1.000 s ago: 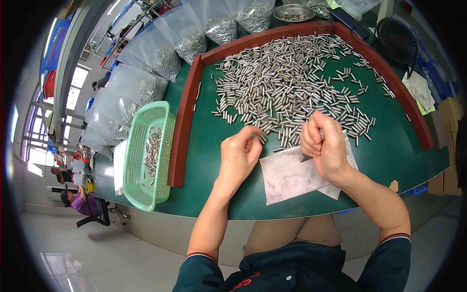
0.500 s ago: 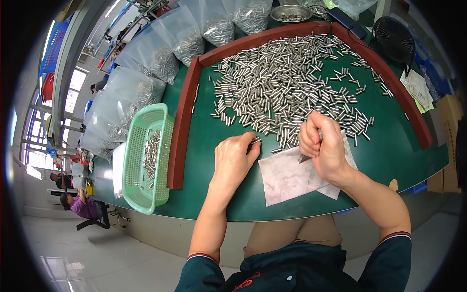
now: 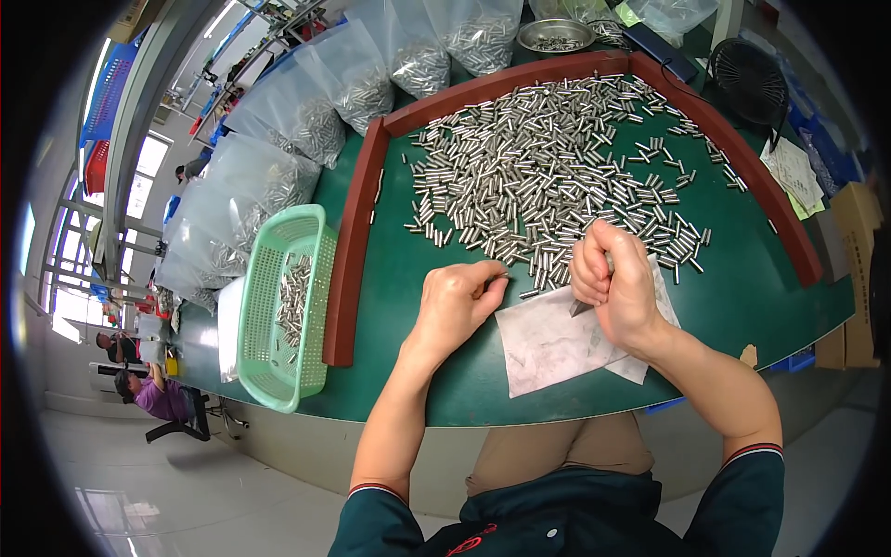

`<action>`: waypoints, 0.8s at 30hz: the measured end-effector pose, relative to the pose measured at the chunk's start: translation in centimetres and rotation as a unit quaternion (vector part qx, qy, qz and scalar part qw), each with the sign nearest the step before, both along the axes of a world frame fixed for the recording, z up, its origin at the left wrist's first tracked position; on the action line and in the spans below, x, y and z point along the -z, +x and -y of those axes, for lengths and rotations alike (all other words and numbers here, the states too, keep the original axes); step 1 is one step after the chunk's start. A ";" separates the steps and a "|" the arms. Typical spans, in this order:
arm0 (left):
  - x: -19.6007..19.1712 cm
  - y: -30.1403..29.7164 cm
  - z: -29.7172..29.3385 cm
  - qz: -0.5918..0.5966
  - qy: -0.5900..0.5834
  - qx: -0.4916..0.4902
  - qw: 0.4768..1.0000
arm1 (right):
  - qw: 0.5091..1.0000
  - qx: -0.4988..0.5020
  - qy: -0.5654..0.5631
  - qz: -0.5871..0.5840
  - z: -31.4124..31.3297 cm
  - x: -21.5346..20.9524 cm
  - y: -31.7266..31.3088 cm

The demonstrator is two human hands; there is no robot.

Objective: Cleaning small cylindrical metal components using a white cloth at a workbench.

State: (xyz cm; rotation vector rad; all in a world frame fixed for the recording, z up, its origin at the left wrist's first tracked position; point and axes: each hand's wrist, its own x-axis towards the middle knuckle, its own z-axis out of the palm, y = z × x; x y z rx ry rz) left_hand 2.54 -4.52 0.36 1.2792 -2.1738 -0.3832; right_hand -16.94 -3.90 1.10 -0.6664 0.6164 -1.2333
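Short shiny metal pins (image 3: pixel 520 176) lie in a wide loose heap on the green table. At the near edge of the heap, my left hand (image 3: pixel 457 302) is closed in a pinch, thumb and index finger toward the pins. What sits between those fingertips, if anything, is too small to make out. My right hand (image 3: pixel 614 283) is a fist around a tool with a dark pointed tip (image 3: pixel 580 307); most of the tool is hidden in the palm. Beneath that fist lies a smudged white cloth (image 3: pixel 548 345).
Reddish-brown bars (image 3: pixel 353 269) frame the heap on three sides. Left of them stands a green plastic basket (image 3: pixel 249 348) with some pins inside. Bags of pins (image 3: pixel 362 93), a metal bowl (image 3: pixel 557 37) and a black fan (image 3: pixel 750 79) line the back. Two people sit far left.
My left hand has shifted slightly right, toward the cloth. A pin showed at its fingertips before and cannot be made out now. The right fist keeps its place and grip.
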 end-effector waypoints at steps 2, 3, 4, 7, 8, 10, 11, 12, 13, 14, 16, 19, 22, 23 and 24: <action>-0.1 0.2 -0.6 -0.059 0.074 -0.011 0.995 | 1.000 0.001 0.001 0.000 -0.1 0.0 -0.1; -0.3 0.1 -0.7 -0.122 0.127 -0.021 0.984 | 1.000 0.003 0.000 0.000 -0.1 0.0 -0.1; -0.5 0.1 -0.8 -0.185 0.178 -0.031 0.966 | 1.000 0.005 0.000 0.000 -0.1 0.0 -0.1; -0.4 0.2 -1.0 -0.198 0.174 -0.040 0.964 | 1.000 -0.002 0.006 0.004 -0.2 0.1 0.1; -0.4 0.2 -1.1 -0.197 0.173 -0.041 0.964 | 1.000 -0.002 0.004 0.006 -0.2 0.1 0.1; -0.2 0.0 -1.2 -0.173 0.129 -0.024 0.976 | 1.000 -0.002 0.009 0.001 -0.3 0.2 0.0; -0.2 -0.1 -1.2 -0.162 0.117 -0.017 0.980 | 1.000 -0.001 0.005 -0.001 -0.3 0.1 0.0; -0.3 -0.3 -1.3 -0.162 0.120 -0.015 0.979 | 1.000 0.002 0.004 -0.004 -0.3 0.1 0.0; -0.4 -0.5 -1.4 -0.162 0.142 -0.013 0.976 | 1.000 0.002 0.005 -0.001 -0.3 0.3 -0.1; -0.5 -0.7 -1.6 -0.161 0.165 -0.011 0.973 | 1.000 0.003 0.002 0.004 -0.3 0.3 -0.2; -1.1 -1.5 -2.2 -0.112 0.238 0.002 0.965 | 0.999 0.028 -0.013 0.025 -0.5 0.3 -0.1; -1.1 -2.9 -3.2 -0.024 0.242 -0.009 0.970 | 0.996 0.044 -0.047 0.057 -1.2 -0.1 0.2; -0.9 -3.3 -3.1 -0.031 0.236 -0.023 0.971 | 0.995 0.036 -0.036 0.086 -1.2 0.1 0.3; -1.0 -3.5 -3.1 -0.028 0.234 -0.021 0.972 | 0.996 0.036 -0.035 0.069 -1.2 0.2 0.2; -0.9 -3.5 -3.2 -0.026 0.238 -0.018 0.971 | 0.997 0.036 -0.035 0.054 -1.3 0.3 0.3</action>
